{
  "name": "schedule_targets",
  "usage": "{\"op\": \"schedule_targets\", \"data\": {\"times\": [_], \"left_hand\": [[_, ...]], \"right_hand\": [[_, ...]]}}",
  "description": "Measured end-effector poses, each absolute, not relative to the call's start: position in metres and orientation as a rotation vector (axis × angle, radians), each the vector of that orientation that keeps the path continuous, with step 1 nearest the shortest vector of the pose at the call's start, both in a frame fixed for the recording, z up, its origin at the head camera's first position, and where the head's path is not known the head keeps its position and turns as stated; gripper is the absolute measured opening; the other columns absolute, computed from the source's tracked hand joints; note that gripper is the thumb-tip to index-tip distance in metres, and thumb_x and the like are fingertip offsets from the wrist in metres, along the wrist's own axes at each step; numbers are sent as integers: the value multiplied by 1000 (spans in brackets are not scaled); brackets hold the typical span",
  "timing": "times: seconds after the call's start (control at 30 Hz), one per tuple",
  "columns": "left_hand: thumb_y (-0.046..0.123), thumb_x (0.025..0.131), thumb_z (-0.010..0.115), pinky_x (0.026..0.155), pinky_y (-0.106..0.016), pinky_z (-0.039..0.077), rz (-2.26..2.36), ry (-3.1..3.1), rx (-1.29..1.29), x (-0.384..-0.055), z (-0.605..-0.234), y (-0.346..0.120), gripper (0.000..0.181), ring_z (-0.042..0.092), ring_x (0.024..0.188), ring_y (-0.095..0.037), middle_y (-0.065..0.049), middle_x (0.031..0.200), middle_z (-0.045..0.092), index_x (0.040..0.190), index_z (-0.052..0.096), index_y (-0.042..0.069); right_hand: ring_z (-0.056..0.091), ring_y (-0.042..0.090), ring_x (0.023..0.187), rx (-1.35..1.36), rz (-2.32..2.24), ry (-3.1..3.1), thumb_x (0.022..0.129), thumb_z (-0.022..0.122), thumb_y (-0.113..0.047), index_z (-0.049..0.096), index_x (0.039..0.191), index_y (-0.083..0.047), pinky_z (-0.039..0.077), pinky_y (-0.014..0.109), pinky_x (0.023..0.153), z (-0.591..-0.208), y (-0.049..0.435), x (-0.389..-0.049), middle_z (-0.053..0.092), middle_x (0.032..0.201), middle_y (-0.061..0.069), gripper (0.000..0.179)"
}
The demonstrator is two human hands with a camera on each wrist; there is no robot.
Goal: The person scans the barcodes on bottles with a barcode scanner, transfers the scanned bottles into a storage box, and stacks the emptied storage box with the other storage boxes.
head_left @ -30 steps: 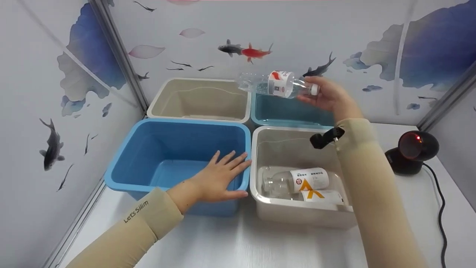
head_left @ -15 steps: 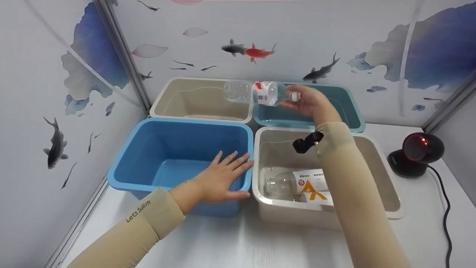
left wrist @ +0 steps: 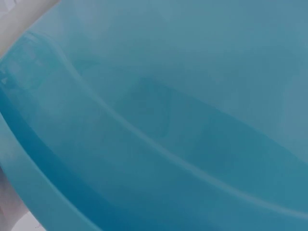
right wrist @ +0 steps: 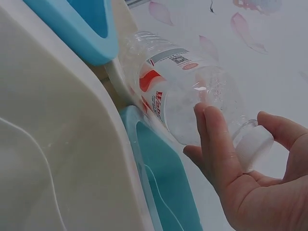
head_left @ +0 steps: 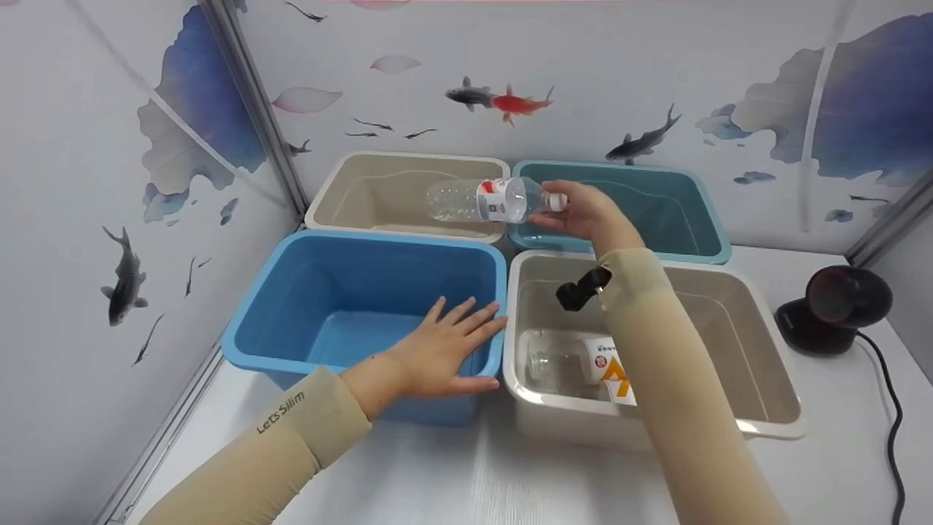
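Note:
My right hand (head_left: pixel 583 211) grips a clear plastic bottle (head_left: pixel 459 200) by its neck, close to the white cap (right wrist: pixel 252 147). The bottle lies level in the air, its base over the back beige bin (head_left: pixel 342 189) and its neck over the teal bin (head_left: pixel 678 211). A white label with red print wraps its middle. With fingers spread, my left hand (head_left: pixel 437 357) rests on the right rim of the blue bin (head_left: pixel 255 313). In the left wrist view only a blue-green bin wall (left wrist: pixel 168 115) shows large.
In the front right beige bin (head_left: pixel 765 364) lie clear bottles with white and orange labels (head_left: pixel 612 368), partly behind my right sleeve. A black scanner (head_left: pixel 838 306) with a cable stands on the white table (head_left: pixel 568 481) at right. A patterned wall (head_left: pixel 583 44) rises behind the bins.
My right hand has carried the bottle left and lower, from over the teal bin toward the back beige bin. My left hand has stayed on the blue rim. The view has shifted slightly.

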State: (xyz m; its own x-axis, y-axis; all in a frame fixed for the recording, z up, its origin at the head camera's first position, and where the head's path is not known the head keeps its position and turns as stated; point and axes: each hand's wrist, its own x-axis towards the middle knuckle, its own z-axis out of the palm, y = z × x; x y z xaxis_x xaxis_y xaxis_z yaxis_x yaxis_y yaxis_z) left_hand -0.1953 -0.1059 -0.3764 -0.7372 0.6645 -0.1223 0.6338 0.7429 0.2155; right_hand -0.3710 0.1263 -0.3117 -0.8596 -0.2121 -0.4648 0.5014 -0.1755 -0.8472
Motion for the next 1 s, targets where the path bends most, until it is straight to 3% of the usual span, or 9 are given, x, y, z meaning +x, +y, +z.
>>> {"op": "schedule_targets", "data": {"times": [0.27, 0.5, 0.7, 0.9, 1.0], "left_hand": [[67, 88, 39, 114, -59, 3, 236, 2748, 1029, -195, -377, -106, 80, 8, 147, -28, 4, 159, 6, 152, 11, 27], [65, 88, 40, 114, -59, 3, 235, 2738, 1019, -196, -376, -106, 80, 6, 147, -28, 3, 160, 6, 152, 10, 27], [66, 88, 40, 114, -60, 3, 232, 2739, 1024, -196, -376, -106, 80, 6, 147, -28, 3, 160, 5, 152, 10, 27], [67, 88, 39, 114, -60, 3, 219, 2744, 1024, -196, -376, -106, 80, 5, 147, -29, 4, 160, 5, 152, 10, 27], [67, 88, 39, 114, -59, 2, 215, 2742, 1017, -197, -377, -105, 81, 5, 147, -29, 4, 160, 4, 152, 10, 27]], "right_hand": [[61, 23, 104, 362, -2038, 1724, 95, 55, -23, 37, 139, -12, 53, 27, 83, -319, 126, -374, 49, 118, 10, 50], [64, 19, 84, 350, -2014, 1809, 93, 58, -20, 44, 129, -6, 54, 26, 82, -321, 115, -373, 51, 110, 10, 41], [65, 20, 88, 313, -1979, 1823, 93, 56, -18, 37, 138, -5, 54, 26, 81, -323, 100, -372, 52, 107, 10, 50], [61, 23, 103, 322, -1921, 1935, 92, 57, -20, 33, 142, -4, 54, 25, 82, -324, 88, -371, 49, 126, 15, 57], [59, 23, 104, 332, -1902, 1983, 92, 57, -20, 36, 140, -4, 53, 25, 85, -327, 85, -371, 50, 125, 15, 55]]}}
